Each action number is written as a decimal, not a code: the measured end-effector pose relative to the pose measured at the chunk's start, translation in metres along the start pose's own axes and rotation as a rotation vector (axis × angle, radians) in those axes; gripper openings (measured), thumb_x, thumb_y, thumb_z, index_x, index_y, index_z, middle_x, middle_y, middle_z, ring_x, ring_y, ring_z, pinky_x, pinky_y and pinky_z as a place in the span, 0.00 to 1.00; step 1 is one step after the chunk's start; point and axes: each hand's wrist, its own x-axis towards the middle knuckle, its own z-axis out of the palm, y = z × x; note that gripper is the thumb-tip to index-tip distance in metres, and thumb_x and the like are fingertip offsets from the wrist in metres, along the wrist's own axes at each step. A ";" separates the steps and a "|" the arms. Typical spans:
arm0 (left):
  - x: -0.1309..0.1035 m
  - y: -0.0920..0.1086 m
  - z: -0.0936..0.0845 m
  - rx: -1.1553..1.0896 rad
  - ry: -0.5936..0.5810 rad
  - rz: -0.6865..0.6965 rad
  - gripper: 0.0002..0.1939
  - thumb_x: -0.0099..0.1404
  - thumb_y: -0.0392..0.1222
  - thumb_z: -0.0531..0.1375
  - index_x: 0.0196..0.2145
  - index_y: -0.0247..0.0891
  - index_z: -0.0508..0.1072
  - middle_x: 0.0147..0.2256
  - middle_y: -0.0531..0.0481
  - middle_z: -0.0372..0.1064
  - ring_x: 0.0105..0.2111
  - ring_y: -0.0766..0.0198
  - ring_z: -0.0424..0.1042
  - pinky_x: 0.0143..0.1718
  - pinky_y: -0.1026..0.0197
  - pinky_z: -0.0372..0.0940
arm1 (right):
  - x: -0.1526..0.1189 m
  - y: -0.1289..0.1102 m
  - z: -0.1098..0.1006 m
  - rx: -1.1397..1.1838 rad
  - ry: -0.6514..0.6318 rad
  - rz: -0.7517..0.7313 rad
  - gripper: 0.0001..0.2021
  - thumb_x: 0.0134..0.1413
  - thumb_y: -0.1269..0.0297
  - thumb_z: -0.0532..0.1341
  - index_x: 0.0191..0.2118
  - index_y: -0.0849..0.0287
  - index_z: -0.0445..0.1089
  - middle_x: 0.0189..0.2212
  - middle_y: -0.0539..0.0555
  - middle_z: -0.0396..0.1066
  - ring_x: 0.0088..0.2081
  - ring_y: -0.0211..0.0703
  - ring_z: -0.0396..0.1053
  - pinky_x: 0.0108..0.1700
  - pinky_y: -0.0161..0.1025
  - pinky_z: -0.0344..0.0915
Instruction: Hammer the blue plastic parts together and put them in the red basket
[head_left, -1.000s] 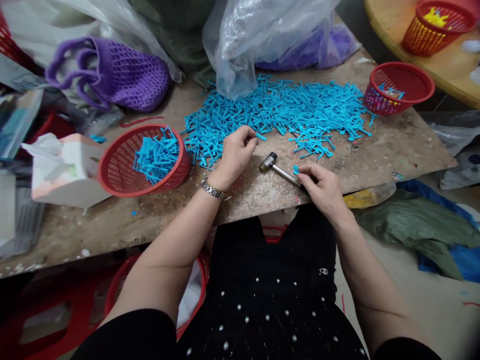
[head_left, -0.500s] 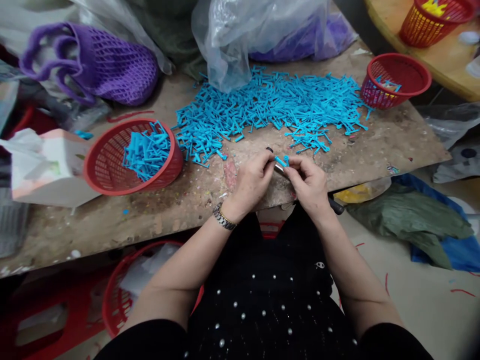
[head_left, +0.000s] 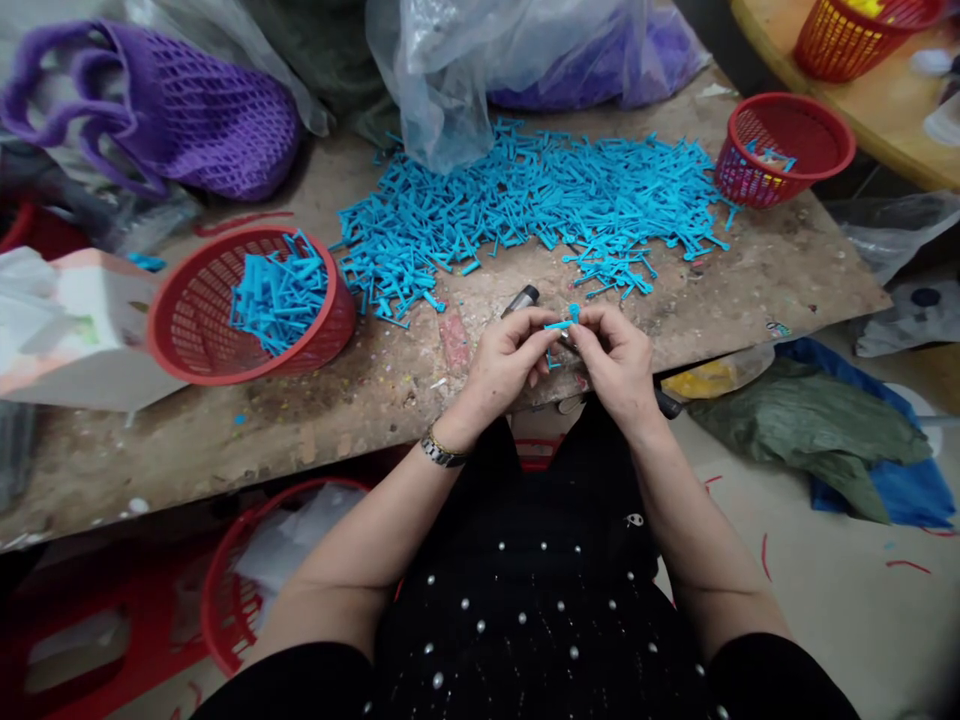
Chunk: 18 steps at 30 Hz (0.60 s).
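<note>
My left hand (head_left: 504, 366), with a metal watch at its wrist, pinches a small blue plastic piece (head_left: 558, 326) near the table's front edge. Just right of it, my right hand (head_left: 619, 368) is closed on a blue piece with a round end (head_left: 574, 312). The fingertips of both hands nearly meet. Another thin blue piece (head_left: 552, 360) hangs below the left fingers. A dark-tipped metal tool (head_left: 521, 300) lies behind and under the hands, partly hidden. Beyond the hands spreads a pile of blue pieces (head_left: 540, 195).
A red basket (head_left: 176, 340) holding blue pieces stands left, beside a tissue box (head_left: 97, 335). Another red basket (head_left: 817, 150) stands at the right end of the table (head_left: 300, 430). A purple net bag (head_left: 217, 125) and clear plastic (head_left: 450, 90) lie at the back.
The blue piece between my fingers has turned more level, and a thin piece now shows below the left fingers. The tool's dark end shows further left. The whole view has shifted slightly.
</note>
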 end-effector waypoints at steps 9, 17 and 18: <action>-0.002 -0.006 0.001 0.056 0.064 0.041 0.12 0.67 0.52 0.64 0.36 0.42 0.75 0.21 0.56 0.67 0.16 0.72 0.63 0.15 0.69 0.58 | -0.005 0.001 -0.004 -0.155 0.044 -0.209 0.09 0.64 0.69 0.56 0.43 0.56 0.74 0.40 0.55 0.79 0.43 0.45 0.75 0.47 0.42 0.70; -0.004 -0.002 0.004 0.052 0.093 0.057 0.11 0.66 0.51 0.65 0.35 0.41 0.75 0.25 0.55 0.69 0.18 0.71 0.66 0.14 0.69 0.60 | -0.010 -0.001 -0.004 -0.264 0.030 -0.237 0.11 0.66 0.69 0.56 0.47 0.54 0.74 0.41 0.55 0.79 0.43 0.46 0.76 0.47 0.44 0.72; -0.004 -0.002 0.004 0.051 0.094 0.062 0.11 0.65 0.51 0.65 0.35 0.41 0.75 0.24 0.55 0.69 0.18 0.71 0.66 0.14 0.69 0.60 | -0.010 -0.001 -0.004 -0.260 0.030 -0.240 0.11 0.66 0.69 0.56 0.47 0.54 0.75 0.41 0.55 0.79 0.43 0.46 0.76 0.47 0.44 0.72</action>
